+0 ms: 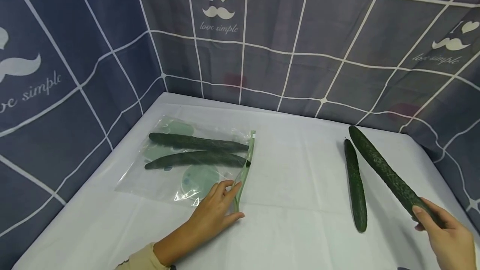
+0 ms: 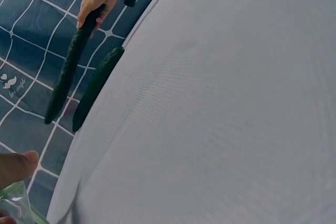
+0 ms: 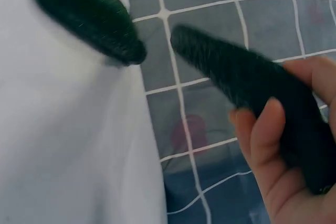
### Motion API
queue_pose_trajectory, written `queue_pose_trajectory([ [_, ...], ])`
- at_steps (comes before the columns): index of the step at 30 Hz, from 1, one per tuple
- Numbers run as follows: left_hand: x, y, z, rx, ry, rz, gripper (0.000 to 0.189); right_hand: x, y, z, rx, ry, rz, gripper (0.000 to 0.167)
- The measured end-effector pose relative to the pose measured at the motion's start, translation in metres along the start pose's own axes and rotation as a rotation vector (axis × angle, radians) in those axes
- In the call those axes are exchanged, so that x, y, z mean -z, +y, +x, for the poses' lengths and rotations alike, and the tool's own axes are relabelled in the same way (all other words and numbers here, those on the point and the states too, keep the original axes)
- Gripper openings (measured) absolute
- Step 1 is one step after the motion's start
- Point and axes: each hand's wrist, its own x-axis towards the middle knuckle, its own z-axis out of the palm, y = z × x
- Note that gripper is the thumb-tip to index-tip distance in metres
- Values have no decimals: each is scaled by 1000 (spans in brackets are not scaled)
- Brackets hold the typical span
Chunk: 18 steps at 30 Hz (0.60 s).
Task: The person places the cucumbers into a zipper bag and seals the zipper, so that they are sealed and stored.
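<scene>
My right hand (image 1: 448, 232) grips a long dark green cucumber (image 1: 390, 174) near its near end. The cucumber is raised and slants up to the far left, its shadow on the cloth. In the right wrist view, thumb and fingers wrap around this cucumber (image 3: 236, 72). Beside it a second cucumber (image 1: 355, 186) lies on the table. My left hand (image 1: 213, 209) rests at the near corner of a clear zip bag (image 1: 131, 178), fingers on its green zip edge (image 1: 245, 170) and thumb spread apart. Two cucumbers (image 1: 198, 141) lie side by side inside the bag, ends toward the zip edge.
A white cloth covers the table (image 1: 292, 178). Dark blue-grey curtains (image 1: 277, 20) with white grid lines stand along its back, left and right sides. Pale green round prints (image 1: 198, 180) show on the bag.
</scene>
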Motion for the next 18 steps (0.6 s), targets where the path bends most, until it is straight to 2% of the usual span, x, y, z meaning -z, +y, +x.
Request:
queue_pose_trajectory([
  [3, 0, -1, 1, -10, 14, 4, 69, -2, -1, -5, 90, -62, 11, 53],
  [8, 1, -2, -1, -29, 52, 11, 69, -13, -13, -15, 233, -253, -132, 57],
  [10, 1, -3, -2, -33, 56, 9, 69, -21, -19, -19, 277, -339, -153, 56],
  [13, 2, -3, -2, -38, 56, 9, 68, -34, -28, -25, 354, -444, -114, 50],
  [18, 0, -3, -1, -49, 50, 24, 67, -57, -41, -32, 539, -583, 13, 38],
])
